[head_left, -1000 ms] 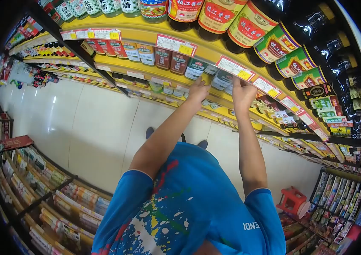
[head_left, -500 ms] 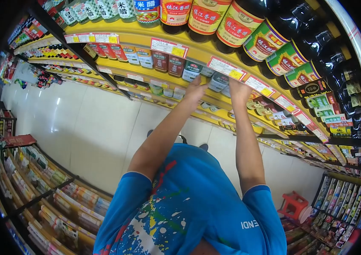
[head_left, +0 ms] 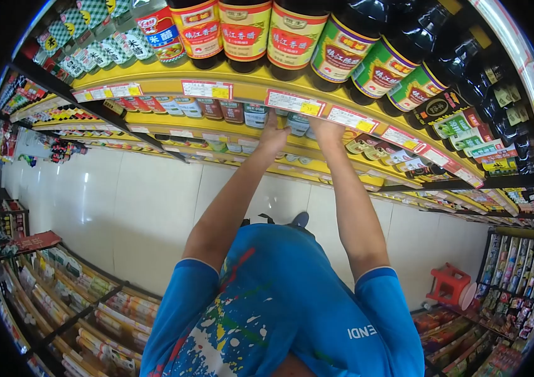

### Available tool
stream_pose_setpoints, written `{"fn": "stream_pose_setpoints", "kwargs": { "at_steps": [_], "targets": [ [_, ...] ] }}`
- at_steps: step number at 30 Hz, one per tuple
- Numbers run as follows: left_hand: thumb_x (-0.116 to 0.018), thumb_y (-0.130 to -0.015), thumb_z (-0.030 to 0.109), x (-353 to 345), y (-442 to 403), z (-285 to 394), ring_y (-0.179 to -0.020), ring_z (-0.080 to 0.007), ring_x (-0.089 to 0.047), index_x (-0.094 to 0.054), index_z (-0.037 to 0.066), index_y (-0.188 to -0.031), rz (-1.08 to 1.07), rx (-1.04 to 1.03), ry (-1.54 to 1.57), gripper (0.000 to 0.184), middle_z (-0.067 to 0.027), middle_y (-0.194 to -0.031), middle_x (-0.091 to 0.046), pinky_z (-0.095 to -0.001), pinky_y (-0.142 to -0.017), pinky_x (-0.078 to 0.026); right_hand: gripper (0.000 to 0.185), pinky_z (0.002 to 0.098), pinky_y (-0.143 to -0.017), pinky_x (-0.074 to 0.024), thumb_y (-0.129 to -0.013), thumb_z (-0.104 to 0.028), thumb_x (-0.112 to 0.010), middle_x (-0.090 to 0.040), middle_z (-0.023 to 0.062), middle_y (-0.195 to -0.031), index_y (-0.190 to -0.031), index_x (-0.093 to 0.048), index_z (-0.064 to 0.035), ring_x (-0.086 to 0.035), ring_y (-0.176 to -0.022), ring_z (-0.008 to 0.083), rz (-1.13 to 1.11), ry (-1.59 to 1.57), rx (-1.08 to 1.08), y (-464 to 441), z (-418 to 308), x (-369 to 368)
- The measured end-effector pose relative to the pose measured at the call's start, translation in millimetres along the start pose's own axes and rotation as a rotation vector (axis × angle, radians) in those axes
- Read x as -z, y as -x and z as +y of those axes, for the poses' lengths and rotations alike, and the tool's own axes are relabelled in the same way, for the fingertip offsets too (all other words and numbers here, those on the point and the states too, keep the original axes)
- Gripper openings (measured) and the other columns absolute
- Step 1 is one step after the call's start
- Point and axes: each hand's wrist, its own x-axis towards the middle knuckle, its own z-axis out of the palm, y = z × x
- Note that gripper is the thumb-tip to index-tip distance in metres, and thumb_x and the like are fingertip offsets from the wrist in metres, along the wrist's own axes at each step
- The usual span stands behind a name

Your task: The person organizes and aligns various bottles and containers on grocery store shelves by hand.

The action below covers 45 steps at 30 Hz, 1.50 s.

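My left hand is at the front of the second shelf, beside a green-and-white labelled container; its thumb and fingers are apart, with nothing seen between them. To its right, my right hand reaches in under the upper shelf edge, and its fingers are hidden there. Between the two hands stands another green-labelled container. Brown-red containers are in the same row, left of my left hand.
Large dark bottles and clear bottles line the top shelf above the hands. A low shelf unit is behind at the left. A red stool stands at the lower right. Pale floor tiles lie below.
The shelves have shifted left and up in the view. Both hands remain at the second shelf, and my right hand's fingers have gone out of sight under the upper shelf edge.
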Motion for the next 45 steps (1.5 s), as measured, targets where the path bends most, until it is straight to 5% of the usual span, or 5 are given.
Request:
{"fn": "stream_pose_setpoints", "kwargs": {
  "at_steps": [8,16,23,31,45],
  "targets": [
    [-0.055,-0.074,0.014,-3.2,2.4,21.1,-0.126,-0.0278,-0.017,-0.013,0.000,-0.131,0.040,-0.011,-0.216,0.072,-0.0171,-0.136,-0.018,-0.0313,-0.101,-0.019,0.030,0.0405,-0.070,-0.0442,-0.067,-0.031,-0.064,-0.060,0.0141,-0.086,-0.087,-0.060,-0.0085,-0.056,-0.081,0.0324,0.055,0.041,0.023,-1.5,1.6,-0.6],
    [-0.054,-0.077,0.018,5.6,-5.0,29.0,-0.096,-0.0258,-0.049,-0.035,0.003,-0.123,0.054,-0.078,-0.474,0.051,-0.0148,-0.119,-0.043,-0.0323,-0.083,-0.038,0.028,0.0422,-0.069,-0.0438,-0.069,-0.026,-0.062,-0.059,0.0163,-0.088,-0.088,-0.059,-0.0062,-0.055,-0.082,0.0337,-0.072,0.064,-0.027,-5.6,-11.1,9.8],
    [-0.056,-0.076,0.013,5.3,-3.9,4.5,-0.111,-0.0270,-0.042,-0.028,0.005,-0.127,0.024,-0.294,-0.427,0.058,-0.0160,-0.125,-0.037,-0.0316,-0.087,-0.038,0.025,0.0412,-0.067,-0.0448,-0.068,-0.025,-0.063,-0.060,0.0159,-0.082,-0.084,-0.061,-0.0054,-0.056,-0.076,0.0335,-0.057,0.056,0.003,-4.3,-10.6,10.9],
    [-0.055,-0.074,0.016,3.2,20.1,-9.5,-0.113,-0.0281,-0.040,-0.020,-0.005,-0.128,0.006,0.077,-0.206,0.067,-0.0209,-0.129,-0.031,-0.0314,-0.094,-0.032,0.024,0.0392,-0.061,-0.0446,-0.065,-0.023,-0.067,-0.060,0.0129,-0.077,-0.082,-0.061,-0.0078,-0.057,-0.071,0.0304,0.099,-0.070,0.120,1.0,-14.3,3.1],
    [-0.055,-0.075,0.011,7.4,19.9,7.7,-0.094,-0.0191,-0.052,-0.026,0.001,-0.125,0.002,0.172,-0.006,0.059,-0.0143,-0.111,-0.050,-0.0287,-0.079,-0.040,0.017,0.0392,-0.059,-0.0454,-0.066,-0.021,-0.061,-0.060,0.0132,-0.072,-0.074,-0.061,-0.0053,-0.057,-0.067,0.0301,0.016,-0.163,0.056,-0.9,-42.6,-16.6]
  ]
}}
